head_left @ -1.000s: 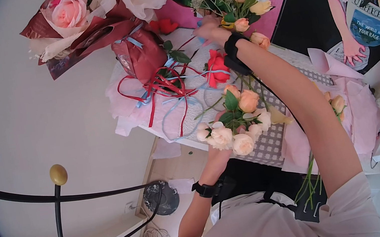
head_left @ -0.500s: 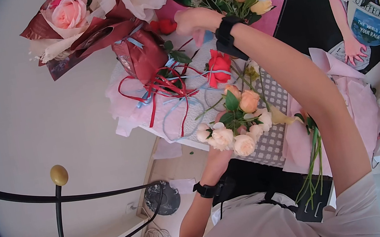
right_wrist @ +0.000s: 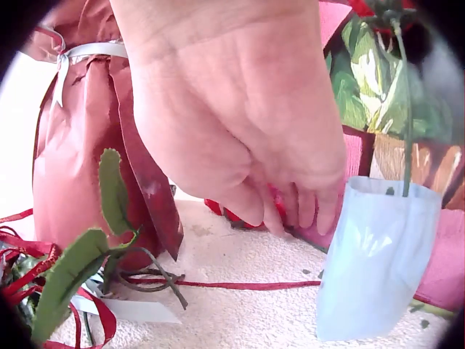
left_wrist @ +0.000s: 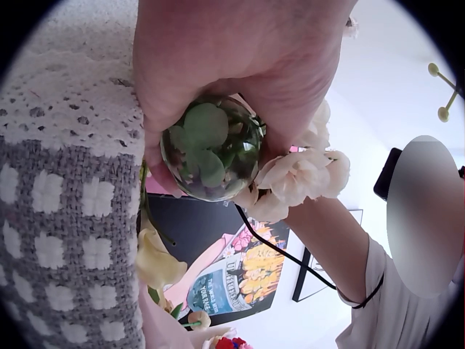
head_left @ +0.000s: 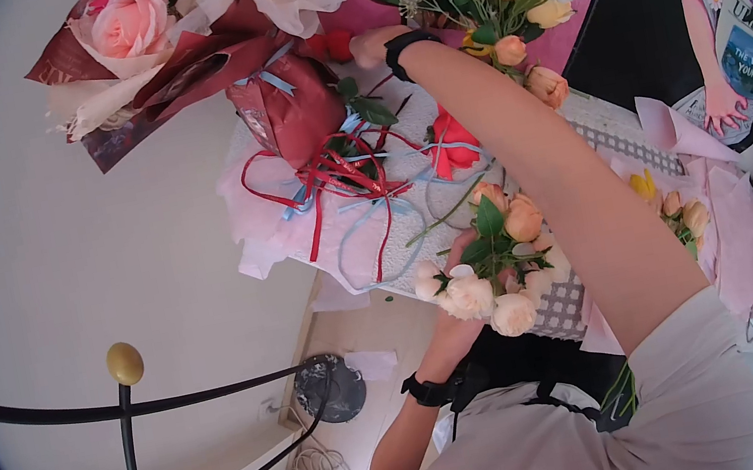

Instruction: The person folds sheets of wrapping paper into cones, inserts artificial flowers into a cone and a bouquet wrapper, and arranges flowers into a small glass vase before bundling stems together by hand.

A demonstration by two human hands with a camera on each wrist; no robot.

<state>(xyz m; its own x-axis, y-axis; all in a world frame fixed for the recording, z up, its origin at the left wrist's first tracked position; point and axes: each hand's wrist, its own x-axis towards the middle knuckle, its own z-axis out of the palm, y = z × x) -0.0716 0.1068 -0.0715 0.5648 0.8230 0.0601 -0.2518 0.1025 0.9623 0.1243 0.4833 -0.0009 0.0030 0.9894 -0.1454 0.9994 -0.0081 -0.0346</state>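
Observation:
My left hand (head_left: 461, 326) grips a round glass vase (left_wrist: 207, 156) with green leaves inside, seen in the left wrist view. Pale peach roses (head_left: 468, 297) spread above that hand in the head view. At the table's far side, my right hand (head_left: 372, 47) reaches to a red flower (head_left: 333, 46) beside the wrapped bouquet. In the right wrist view its fingers hang down over the red petals (right_wrist: 236, 218), which they partly hide; firm contact is unclear. To their right stands a pale blue sleeve (right_wrist: 374, 262) with a green stem in it.
The maroon-wrapped bouquet (head_left: 289, 109) stands at the table's far left. Tangled red ribbon (head_left: 361, 177) and a tied red rose (head_left: 453, 143) lie on the white cloth. Mixed flowers (head_left: 497, 2) are behind my right forearm, pink paper (head_left: 729, 203) at right.
My right hand has moved left from the mixed flowers to the red flower by the bouquet. The view has shifted slightly; my left hand still holds the vase.

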